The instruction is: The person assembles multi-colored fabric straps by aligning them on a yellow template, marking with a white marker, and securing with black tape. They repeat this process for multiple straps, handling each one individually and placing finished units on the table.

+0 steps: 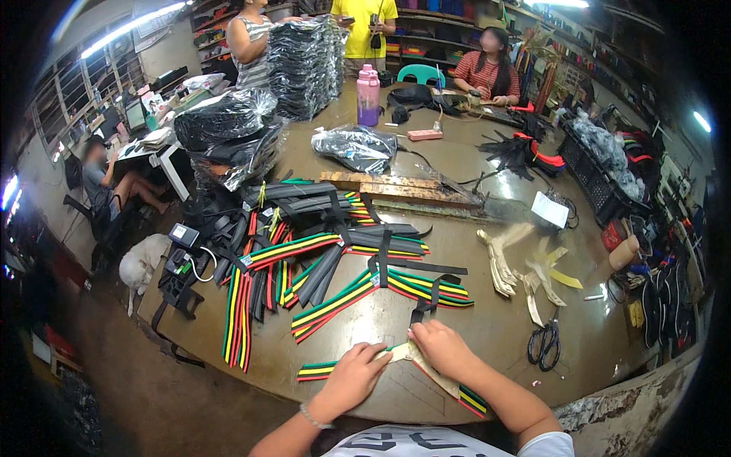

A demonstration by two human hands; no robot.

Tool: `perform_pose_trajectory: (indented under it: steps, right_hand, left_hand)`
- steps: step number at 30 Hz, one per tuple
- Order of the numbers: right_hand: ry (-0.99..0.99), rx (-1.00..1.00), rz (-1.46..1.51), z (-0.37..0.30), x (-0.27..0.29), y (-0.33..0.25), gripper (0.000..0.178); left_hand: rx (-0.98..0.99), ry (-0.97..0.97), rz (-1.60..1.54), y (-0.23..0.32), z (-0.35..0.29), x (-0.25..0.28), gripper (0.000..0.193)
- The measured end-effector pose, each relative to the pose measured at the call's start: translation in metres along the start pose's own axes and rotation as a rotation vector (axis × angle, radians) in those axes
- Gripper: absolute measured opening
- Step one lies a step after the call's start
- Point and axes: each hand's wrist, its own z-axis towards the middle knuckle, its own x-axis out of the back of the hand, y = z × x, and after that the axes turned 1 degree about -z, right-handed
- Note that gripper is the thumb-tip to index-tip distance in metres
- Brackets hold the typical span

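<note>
In front of me at the table's near edge lies a green, yellow, black and red striped strap (316, 371), bent at an angle. A cream, V-shaped flat piece (401, 353) lies along it and covers its middle. My left hand (355, 376) presses its fingertips on the left arm of the cream piece, holding it against the strap. My right hand (442, 349) is closed at the bend, fingers pinched on the cream piece. A black webbing strap (423, 303) runs up from the bend, just beyond my right fingers. Its end there is hidden under them.
Finished-looking striped straps (343, 305) pile up beyond and left. Cream pieces (499, 263) and black-handled scissors (544, 346) lie right. Wooden bars (403, 188), a pink-purple bottle (368, 95) and plastic-wrapped black stacks (228, 137) stand farther back. Several people are around; a white animal (145, 263) lies left.
</note>
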Motion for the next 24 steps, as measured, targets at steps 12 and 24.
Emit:
perform_pose_trajectory:
  steps: [12, 24]
  right_hand:
    - [0.050, -0.035, -0.003, 0.001, -0.003, -0.004, 0.022]
    - [0.113, -0.065, 0.071, 0.000, -0.005, -0.004, 0.020]
  left_hand:
    - [-0.031, -0.046, -0.152, -0.027, -0.018, 0.007, 0.031]
    - [0.129, -0.011, 0.143, 0.023, -0.050, -0.027, 0.102]
